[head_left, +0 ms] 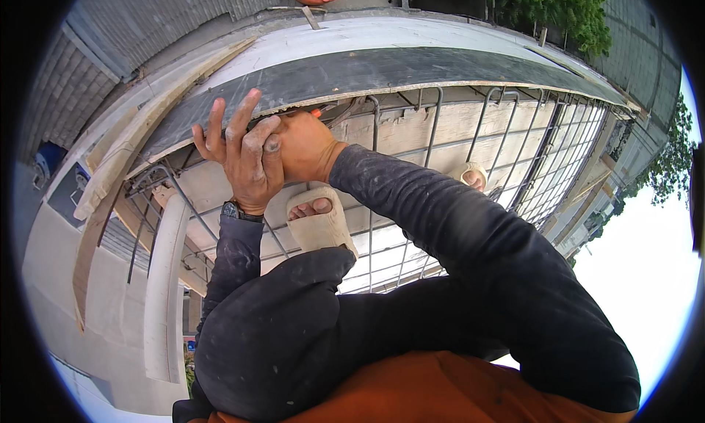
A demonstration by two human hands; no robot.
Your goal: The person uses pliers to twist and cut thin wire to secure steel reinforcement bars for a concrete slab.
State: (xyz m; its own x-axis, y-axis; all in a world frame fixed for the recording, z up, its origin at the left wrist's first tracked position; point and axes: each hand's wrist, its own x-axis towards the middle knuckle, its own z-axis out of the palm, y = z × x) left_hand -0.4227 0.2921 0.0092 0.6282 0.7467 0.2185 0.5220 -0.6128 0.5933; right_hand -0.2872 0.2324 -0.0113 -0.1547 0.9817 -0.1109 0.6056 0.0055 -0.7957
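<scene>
Steel rebar mesh point(470, 140) lies over the plank formwork point(455, 122), under your sandalled feet point(317, 221), for footing. Your right hand point(305, 145) closes around an orange-handled tool point(316, 112) at the dark board's point(367, 70) edge; your left hand point(242, 155), fingers spread, braces it.

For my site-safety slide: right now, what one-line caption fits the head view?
Left hand and right hand meet at grey steel rebar grid beside dark formwork board, beige sandal below.
</scene>
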